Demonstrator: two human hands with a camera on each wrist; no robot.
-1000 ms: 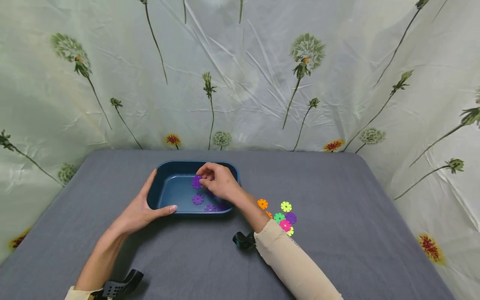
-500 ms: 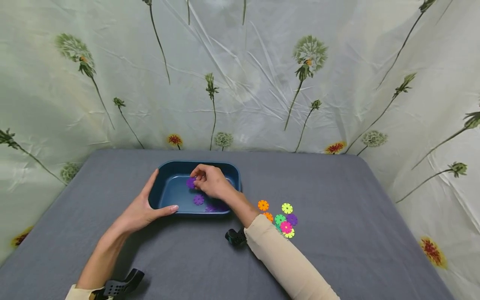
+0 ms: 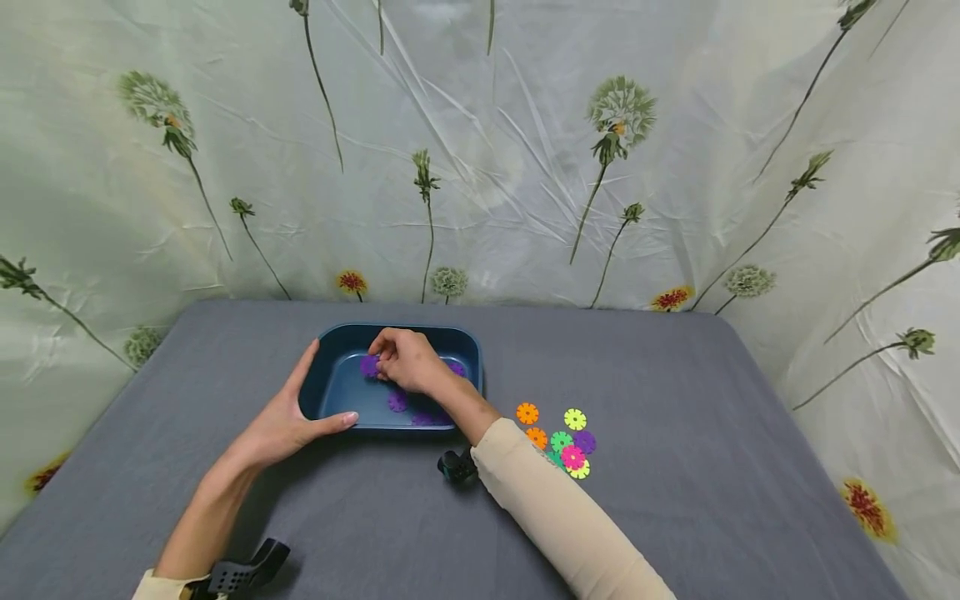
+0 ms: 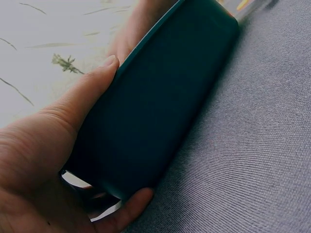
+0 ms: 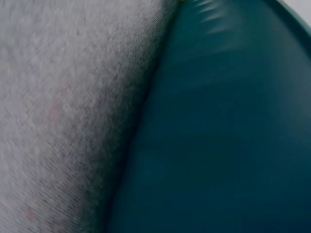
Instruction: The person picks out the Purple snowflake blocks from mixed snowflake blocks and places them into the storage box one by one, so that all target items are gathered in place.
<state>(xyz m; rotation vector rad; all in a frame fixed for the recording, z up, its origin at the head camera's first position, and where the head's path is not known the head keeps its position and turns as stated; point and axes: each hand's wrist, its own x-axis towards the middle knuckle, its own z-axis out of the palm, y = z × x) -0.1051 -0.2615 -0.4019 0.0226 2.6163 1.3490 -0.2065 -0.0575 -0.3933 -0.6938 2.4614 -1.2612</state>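
A blue rectangular tray sits on the grey cloth. My left hand grips its left end, thumb over the near rim; in the left wrist view, the thumb presses the tray's wall near the rim and a fingertip reaches under the bottom edge. Inside the tray, my right hand pinches a purple notched plastic disc. More purple discs lie on the tray floor, partly hidden by the right hand and forearm. Only the tray's outer wall and cloth show in the right wrist view.
Right of the tray lies a loose group of notched discs: orange, yellow, green, purple and pink, some overlapping. The right sleeve passes close by them. A dandelion-print curtain hangs behind the table.
My right hand has moved left inside the tray with the purple disc, uncovering another purple disc at the tray's right side. The left hand keeps its grip on the tray.
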